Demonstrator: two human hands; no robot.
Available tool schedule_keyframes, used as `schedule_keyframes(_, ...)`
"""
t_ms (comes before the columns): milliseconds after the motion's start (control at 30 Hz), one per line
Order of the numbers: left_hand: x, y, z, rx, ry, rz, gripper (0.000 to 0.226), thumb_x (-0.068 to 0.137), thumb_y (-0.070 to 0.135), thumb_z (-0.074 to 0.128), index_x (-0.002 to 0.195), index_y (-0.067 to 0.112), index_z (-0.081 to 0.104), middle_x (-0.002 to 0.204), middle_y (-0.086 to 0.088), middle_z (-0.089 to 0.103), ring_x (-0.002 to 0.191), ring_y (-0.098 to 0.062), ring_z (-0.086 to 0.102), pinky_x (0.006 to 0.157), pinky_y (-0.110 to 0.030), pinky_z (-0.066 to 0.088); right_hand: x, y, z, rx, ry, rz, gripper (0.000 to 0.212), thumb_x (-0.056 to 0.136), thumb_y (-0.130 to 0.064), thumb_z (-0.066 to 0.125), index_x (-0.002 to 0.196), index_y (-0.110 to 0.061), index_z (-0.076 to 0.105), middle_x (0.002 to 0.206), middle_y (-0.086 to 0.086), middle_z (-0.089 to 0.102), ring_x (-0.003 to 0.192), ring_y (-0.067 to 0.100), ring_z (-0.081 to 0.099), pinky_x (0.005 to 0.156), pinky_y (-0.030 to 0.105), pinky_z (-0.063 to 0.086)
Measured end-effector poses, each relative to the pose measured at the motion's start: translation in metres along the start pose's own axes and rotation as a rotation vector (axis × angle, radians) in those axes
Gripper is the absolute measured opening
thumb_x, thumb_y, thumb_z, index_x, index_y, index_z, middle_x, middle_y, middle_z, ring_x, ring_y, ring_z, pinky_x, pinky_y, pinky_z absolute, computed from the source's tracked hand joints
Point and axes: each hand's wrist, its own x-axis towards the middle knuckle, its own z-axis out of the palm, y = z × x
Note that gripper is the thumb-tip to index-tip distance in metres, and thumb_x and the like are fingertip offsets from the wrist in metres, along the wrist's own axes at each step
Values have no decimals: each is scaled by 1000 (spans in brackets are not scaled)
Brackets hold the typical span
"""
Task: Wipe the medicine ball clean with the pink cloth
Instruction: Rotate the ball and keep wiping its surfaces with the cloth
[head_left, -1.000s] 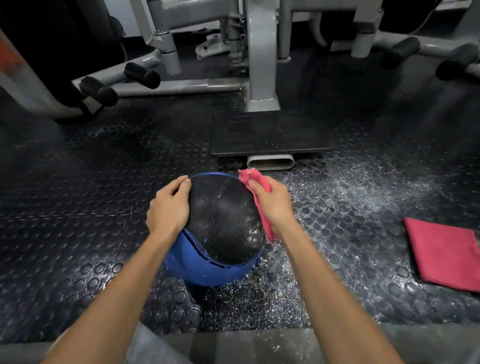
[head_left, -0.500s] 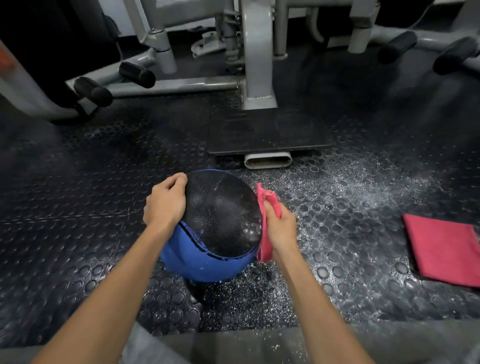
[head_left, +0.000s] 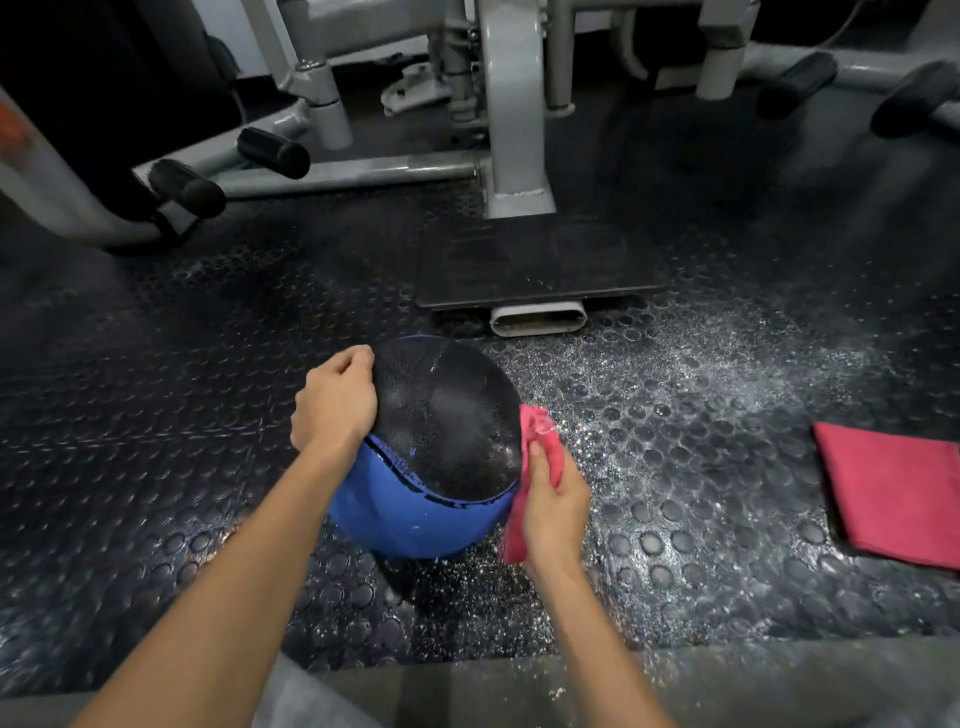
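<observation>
A black and blue medicine ball (head_left: 441, 436) sits on the studded rubber floor in front of me, its black panel wet and speckled. My left hand (head_left: 335, 405) rests on the ball's upper left side with fingers curled over the surface. My right hand (head_left: 553, 499) grips the bunched pink cloth (head_left: 540, 441) and presses it against the ball's lower right side, where black meets blue. Part of the cloth is hidden under my palm.
A second folded pink cloth (head_left: 893, 493) lies on the floor at the right. White residue is scattered over the floor (head_left: 701, 395) right of the ball. A grey gym machine frame (head_left: 514, 130) with a black footplate (head_left: 535, 270) stands just behind; padded rollers (head_left: 270, 150) at left.
My right hand has slid the cloth from the ball's top right down its right side to the lower edge. The left hand has stayed on the ball's upper left.
</observation>
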Motion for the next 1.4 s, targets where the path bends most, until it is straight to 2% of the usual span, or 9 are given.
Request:
schedule_keyframes(233,5,-8,-5,-27,14,-41,36,91,45,42,120,37,61,128,-3,58,117,-29,49,87,-34,33,-24,23,15,-162,-98,-801,32,82,-20,54,113,-26,62,122,-28,54,124,7,44,110,35,29)
schedule_keyframes(500,-13,-1,6,19,52,-65,36,93,43,33,118,36,58,125,-6,57,115,-33,48,98,-46,35,21,-6,7,102,55,121,15,91,-34,51,94,-30,65,78,1,63,62,12,55,66,33,51)
schedule_keyframes(733,-17,-9,-3,-24,37,-54,38,96,41,31,126,34,53,126,-2,55,114,-30,47,89,-38,32,-40,-10,16,-236,-90,-596,31,87,-14,59,116,-26,61,119,-16,55,115,9,50,102,27,35)
schedule_keyframes(833,-19,-19,-5,-73,58,-59,36,96,39,30,119,33,57,117,2,57,100,-24,46,82,-35,30,-6,-2,9,-137,-52,-281,19,90,-30,51,103,-39,62,101,-2,66,80,10,59,74,27,50)
schedule_keyframes(933,-19,-25,-1,-52,107,-86,43,93,44,27,125,35,53,129,-2,55,113,-31,48,96,-46,36,21,0,0,-85,-73,162,33,92,-42,44,104,-18,63,71,1,60,61,18,56,69,38,53)
schedule_keyframes(1100,-17,-17,5,30,106,-35,47,93,44,25,131,32,49,137,-4,49,123,-34,43,102,-55,32,-28,-20,8,-132,-86,-366,20,92,-24,52,104,-36,63,114,-8,62,83,3,58,77,15,51)
schedule_keyframes(1200,-15,-17,5,48,106,-26,46,93,43,27,132,30,49,140,-6,48,125,-36,42,103,-53,32,-45,-5,16,-371,-153,-744,33,87,-17,54,118,-25,61,130,-11,55,123,9,42,108,27,29)
schedule_keyframes(1300,-21,-18,6,50,106,-1,47,95,44,26,135,29,45,145,-3,42,128,-35,39,105,-54,30,-24,1,15,-325,-91,-735,36,88,-11,52,122,-18,58,133,-8,52,126,9,41,110,32,27)
schedule_keyframes(1400,-29,-13,11,65,115,0,48,97,46,25,142,32,35,152,3,31,135,-33,29,107,-57,22,-10,-14,14,-236,12,-404,27,94,-21,48,118,-23,59,121,-6,59,100,20,61,87,28,49)
